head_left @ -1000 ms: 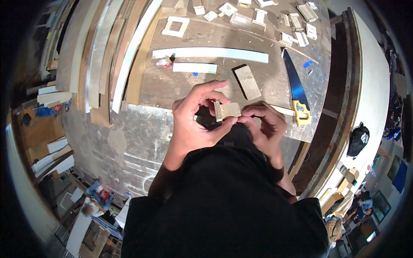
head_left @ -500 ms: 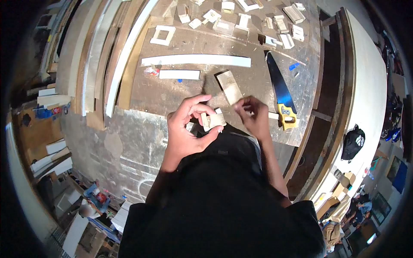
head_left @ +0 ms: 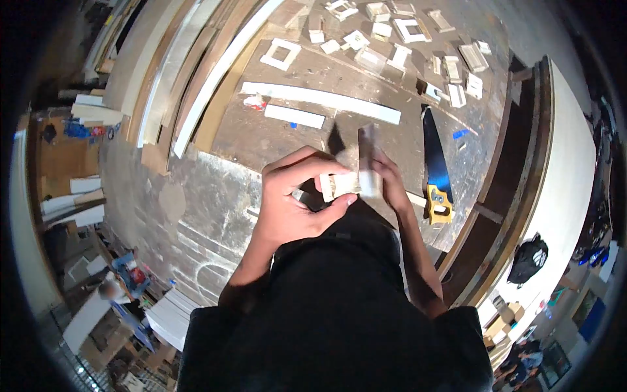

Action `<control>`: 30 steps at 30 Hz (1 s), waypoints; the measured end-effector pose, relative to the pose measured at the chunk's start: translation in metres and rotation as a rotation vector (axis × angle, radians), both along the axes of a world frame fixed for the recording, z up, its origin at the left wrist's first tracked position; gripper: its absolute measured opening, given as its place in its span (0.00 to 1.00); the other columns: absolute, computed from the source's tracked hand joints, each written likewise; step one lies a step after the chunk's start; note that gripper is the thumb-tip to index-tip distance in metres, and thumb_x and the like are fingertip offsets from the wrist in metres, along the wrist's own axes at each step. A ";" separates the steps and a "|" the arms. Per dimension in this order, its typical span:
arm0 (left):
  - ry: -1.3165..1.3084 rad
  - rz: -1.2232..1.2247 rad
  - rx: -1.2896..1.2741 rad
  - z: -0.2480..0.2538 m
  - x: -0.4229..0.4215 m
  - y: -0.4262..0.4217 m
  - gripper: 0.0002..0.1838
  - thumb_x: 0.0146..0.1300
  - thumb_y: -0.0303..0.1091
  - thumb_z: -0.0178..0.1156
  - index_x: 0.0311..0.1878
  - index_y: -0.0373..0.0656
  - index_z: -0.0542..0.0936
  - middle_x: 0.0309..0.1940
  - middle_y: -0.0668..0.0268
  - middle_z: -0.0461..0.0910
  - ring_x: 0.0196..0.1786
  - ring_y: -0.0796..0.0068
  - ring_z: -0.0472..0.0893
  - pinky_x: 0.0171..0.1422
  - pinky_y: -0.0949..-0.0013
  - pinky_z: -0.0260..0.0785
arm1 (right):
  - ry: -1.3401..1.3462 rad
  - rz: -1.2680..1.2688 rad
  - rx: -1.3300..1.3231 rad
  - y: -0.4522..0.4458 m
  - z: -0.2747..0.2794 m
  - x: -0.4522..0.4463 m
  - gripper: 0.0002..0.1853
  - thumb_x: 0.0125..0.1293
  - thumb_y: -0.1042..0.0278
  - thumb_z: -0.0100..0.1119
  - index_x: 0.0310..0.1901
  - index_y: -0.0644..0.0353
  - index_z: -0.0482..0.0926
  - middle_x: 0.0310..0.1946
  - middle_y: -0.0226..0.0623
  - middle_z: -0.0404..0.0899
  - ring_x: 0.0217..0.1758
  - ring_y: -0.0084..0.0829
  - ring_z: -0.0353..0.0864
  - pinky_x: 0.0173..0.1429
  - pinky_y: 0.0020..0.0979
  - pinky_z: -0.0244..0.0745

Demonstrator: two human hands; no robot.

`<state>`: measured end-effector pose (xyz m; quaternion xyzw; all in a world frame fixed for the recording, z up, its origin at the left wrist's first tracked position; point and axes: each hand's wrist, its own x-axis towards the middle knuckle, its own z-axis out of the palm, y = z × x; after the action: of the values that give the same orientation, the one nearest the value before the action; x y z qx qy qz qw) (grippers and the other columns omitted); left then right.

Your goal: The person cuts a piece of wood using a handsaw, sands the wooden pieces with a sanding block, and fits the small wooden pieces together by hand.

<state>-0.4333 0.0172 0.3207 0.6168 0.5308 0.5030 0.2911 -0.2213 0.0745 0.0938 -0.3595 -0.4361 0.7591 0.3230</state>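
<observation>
Close in, the left hand (head_left: 287,196) grips a small wooden block (head_left: 341,185) between thumb and fingers, at its 3 o'clock, the block's long axis roughly 9 to 3. Just past it, the right hand (head_left: 392,183) clasps a board (head_left: 368,162), blurred, long axis near 12 to 6, screening part of that hand; whether block and board touch is unclear. Farther, a saw (head_left: 434,157) lies at 3, blade toward 12; white strips (head_left: 294,116) lie at 11, wooden pieces (head_left: 371,59) around 1.
</observation>
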 end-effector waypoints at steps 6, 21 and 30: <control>-0.008 -0.040 -0.090 0.012 0.014 0.014 0.16 0.44 0.22 0.77 0.39 0.41 0.87 0.32 0.64 0.84 0.27 0.78 0.79 0.33 0.74 0.70 | 0.408 0.003 -0.287 -0.039 0.148 0.023 0.46 0.60 0.31 0.64 0.63 0.70 0.71 0.38 0.47 0.81 0.35 0.34 0.82 0.39 0.33 0.80; -0.068 -0.193 -0.090 0.024 0.053 0.033 0.17 0.44 0.17 0.78 0.40 0.39 0.90 0.36 0.60 0.86 0.37 0.75 0.84 0.40 0.73 0.74 | 0.175 -0.140 0.286 -0.052 0.134 0.038 0.49 0.67 0.36 0.66 0.82 0.53 0.58 0.63 0.42 0.62 0.43 0.25 0.68 0.40 0.27 0.68; -0.191 -0.164 -0.117 0.014 0.066 0.038 0.12 0.47 0.19 0.78 0.37 0.40 0.90 0.35 0.61 0.86 0.36 0.75 0.85 0.40 0.74 0.74 | 0.170 -0.150 0.330 -0.053 0.131 0.046 0.47 0.69 0.37 0.64 0.82 0.52 0.58 0.62 0.42 0.63 0.43 0.26 0.68 0.40 0.26 0.67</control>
<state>-0.3673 0.0554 0.3349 0.5896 0.4768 0.5021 0.4158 -0.1753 0.0218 0.2244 -0.2677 -0.4978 0.6787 0.4689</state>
